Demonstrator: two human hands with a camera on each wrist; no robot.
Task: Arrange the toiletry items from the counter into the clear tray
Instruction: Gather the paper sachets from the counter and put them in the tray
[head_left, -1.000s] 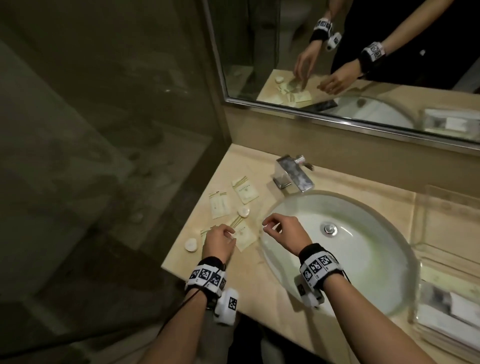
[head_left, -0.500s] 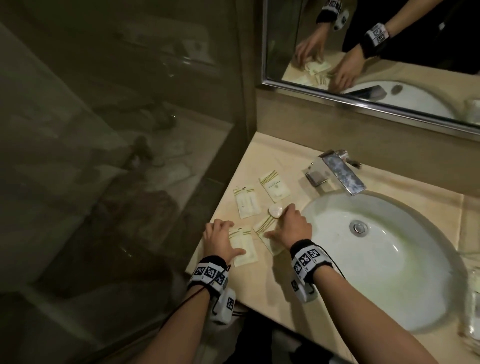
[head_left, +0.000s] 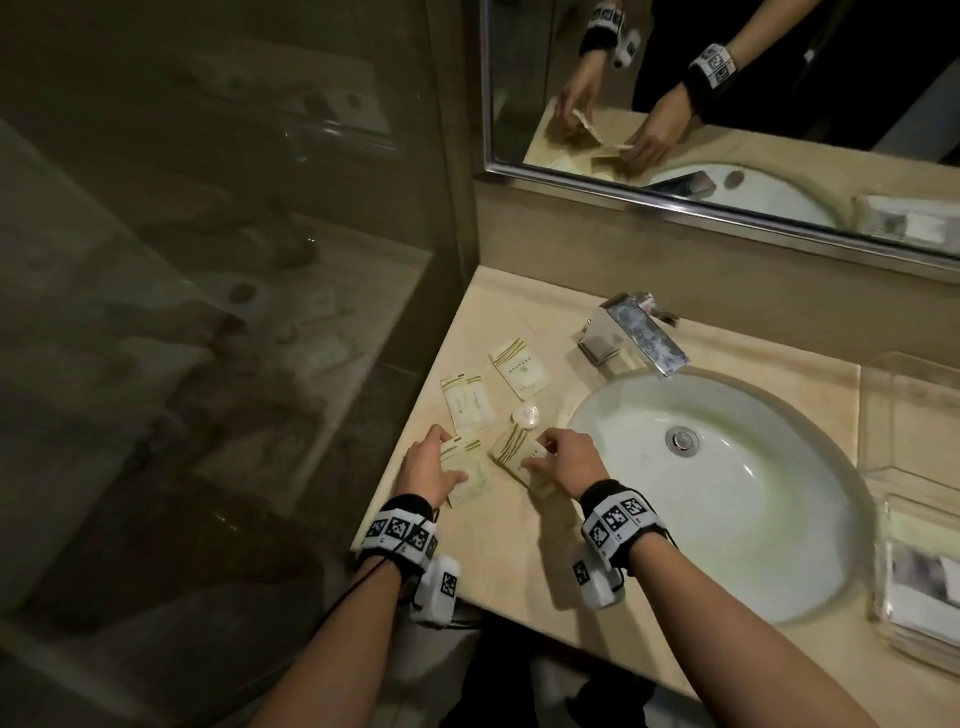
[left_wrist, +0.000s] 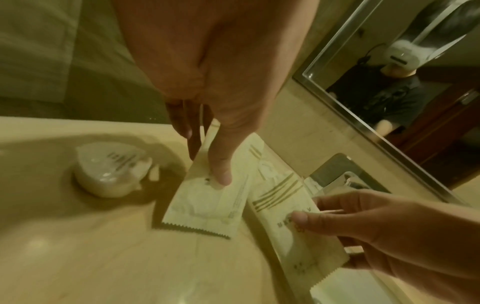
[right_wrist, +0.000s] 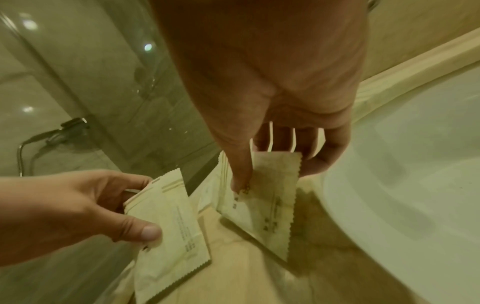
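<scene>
Left hand (head_left: 428, 470): thumb and fingers pinch a cream sachet (head_left: 467, 470) at the worktop's (head_left: 519, 545) front left corner. Right hand (head_left: 563, 462): thumb and fingers pinch a second sachet (head_left: 511, 449) beside the basin's (head_left: 727, 499) left rim. Two further sachets (head_left: 466, 400) and a round wrapped soap (head_left: 525, 415) lie behind them. The clear tray (head_left: 909, 415) stands at the worktop's right edge.
</scene>
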